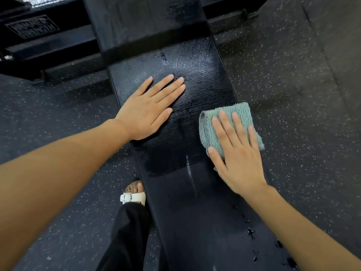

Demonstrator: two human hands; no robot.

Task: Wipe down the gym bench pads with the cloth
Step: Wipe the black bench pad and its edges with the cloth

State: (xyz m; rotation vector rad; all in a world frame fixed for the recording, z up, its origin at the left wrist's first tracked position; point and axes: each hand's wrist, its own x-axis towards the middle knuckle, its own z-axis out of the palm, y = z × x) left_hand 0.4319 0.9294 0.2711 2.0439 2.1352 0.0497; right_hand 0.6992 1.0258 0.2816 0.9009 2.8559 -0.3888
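A long black bench pad (175, 182) runs from the bottom right up to the top middle, with a seam band across it further up. Its surface shines wet near the middle. My left hand (148, 108) lies flat on the pad's left half, fingers straight and together. A folded teal cloth (226, 122) sits at the pad's right edge, partly overhanging it. My right hand (236, 153) presses flat on the cloth with fingers spread, covering its lower part.
Dark speckled rubber flooring (293, 85) surrounds the bench. A black machine frame with a label plate (32, 26) stands at the upper left. My foot in a white sandal (134, 194) and a black trouser leg are left of the bench. The pad's lower right edge is chipped.
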